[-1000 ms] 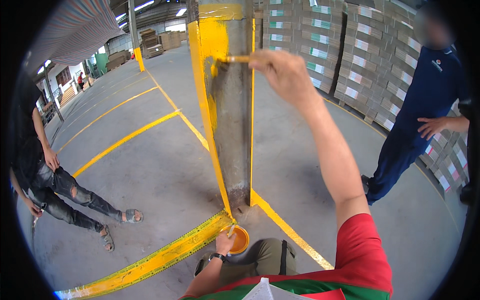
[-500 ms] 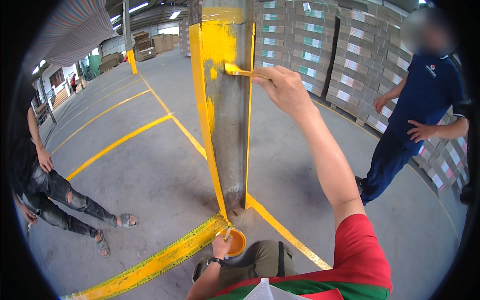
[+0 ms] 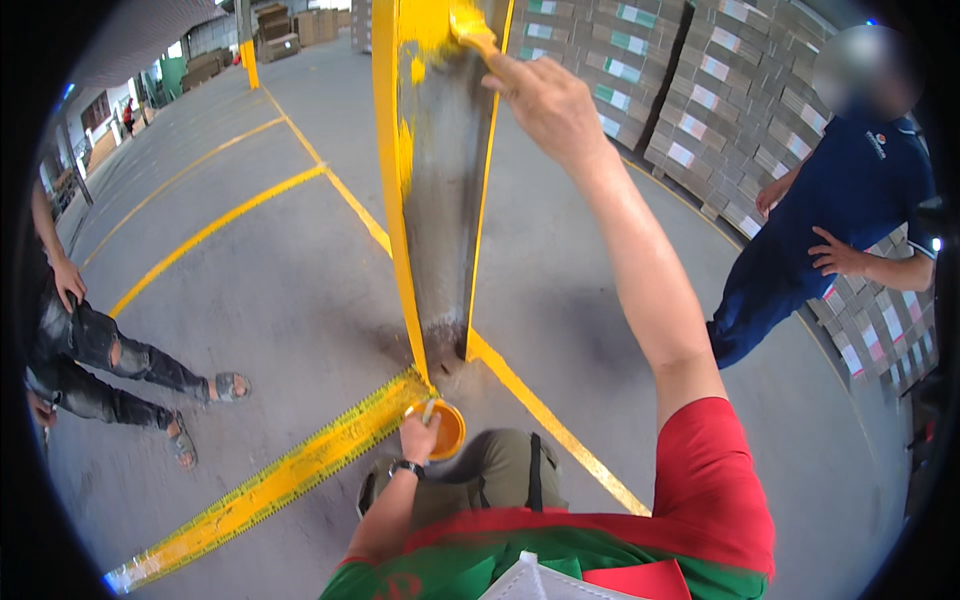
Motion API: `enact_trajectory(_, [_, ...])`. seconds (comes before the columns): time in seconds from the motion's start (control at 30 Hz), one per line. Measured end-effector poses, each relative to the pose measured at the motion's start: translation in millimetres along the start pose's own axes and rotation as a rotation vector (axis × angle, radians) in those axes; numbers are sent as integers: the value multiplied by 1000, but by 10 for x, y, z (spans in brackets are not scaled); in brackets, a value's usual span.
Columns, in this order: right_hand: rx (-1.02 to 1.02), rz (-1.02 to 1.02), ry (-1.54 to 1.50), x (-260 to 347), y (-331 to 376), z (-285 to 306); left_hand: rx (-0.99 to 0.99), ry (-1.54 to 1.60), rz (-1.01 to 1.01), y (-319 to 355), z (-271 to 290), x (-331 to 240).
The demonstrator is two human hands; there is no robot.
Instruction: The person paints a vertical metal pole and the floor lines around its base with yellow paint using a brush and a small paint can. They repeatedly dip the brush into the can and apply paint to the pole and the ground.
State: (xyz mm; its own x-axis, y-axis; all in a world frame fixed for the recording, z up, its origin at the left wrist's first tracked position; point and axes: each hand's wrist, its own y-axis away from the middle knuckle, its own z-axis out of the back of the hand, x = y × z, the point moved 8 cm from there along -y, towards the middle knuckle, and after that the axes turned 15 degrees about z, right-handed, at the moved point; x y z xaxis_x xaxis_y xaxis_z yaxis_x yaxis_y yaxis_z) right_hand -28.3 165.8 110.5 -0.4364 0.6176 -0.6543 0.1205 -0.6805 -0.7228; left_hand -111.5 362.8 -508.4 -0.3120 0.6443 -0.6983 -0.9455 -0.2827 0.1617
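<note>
- The left hand (image 3: 418, 436) grips a small orange paint cup (image 3: 446, 428), held low by the knee.
- Just beyond it stands the steel column (image 3: 440, 200), partly yellow.
- The right hand (image 3: 548, 105), raised, grips a paintbrush (image 3: 472, 27) whose bristles touch the column.

- The post (image 3: 440, 200) stands on the floor (image 3: 280, 300) right in front of you.
- Your right hand (image 3: 545, 100) is up high, with the brush (image 3: 470, 25) touching the post.
- Your left hand (image 3: 418, 435) is down low, at the paint cup (image 3: 447, 428), near the foot of the post.
- One person (image 3: 100, 350) is on your left, another (image 3: 830, 240) on your right.
- Behind the right one are stacked boxes (image 3: 700, 110), I think.
</note>
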Motion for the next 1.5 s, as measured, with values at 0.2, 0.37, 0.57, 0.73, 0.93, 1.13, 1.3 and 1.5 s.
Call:
enact_trajectory(0.2, [163,-62,-275,277,334,26,61,35,65,72,6,13])
enact_trajectory(0.37, [-148,-65,-153,-569,-282,305,45,-18,57,74,25,-29])
enact_trajectory(0.57, [62,75,28,-163,-372,55,152,-43,57,54,-119,-22])
enact_trajectory(0.73, [285,20,-135,146,-56,0,129,-41,38,37,-93,-50])
enact_trajectory(0.93, [79,101,17,-386,-593,228,135,-29,57,10,-159,-29])
enact_trajectory(1.13, [-110,158,215,-397,-597,283,143,-40,45,-40,-250,-22])
enact_trajectory(1.3, [176,70,39,-9,-287,100,104,20,64,-22,-207,57])
enact_trajectory(1.5, [25,123,213,-186,-487,286,22,-21,10,-14,-215,34])
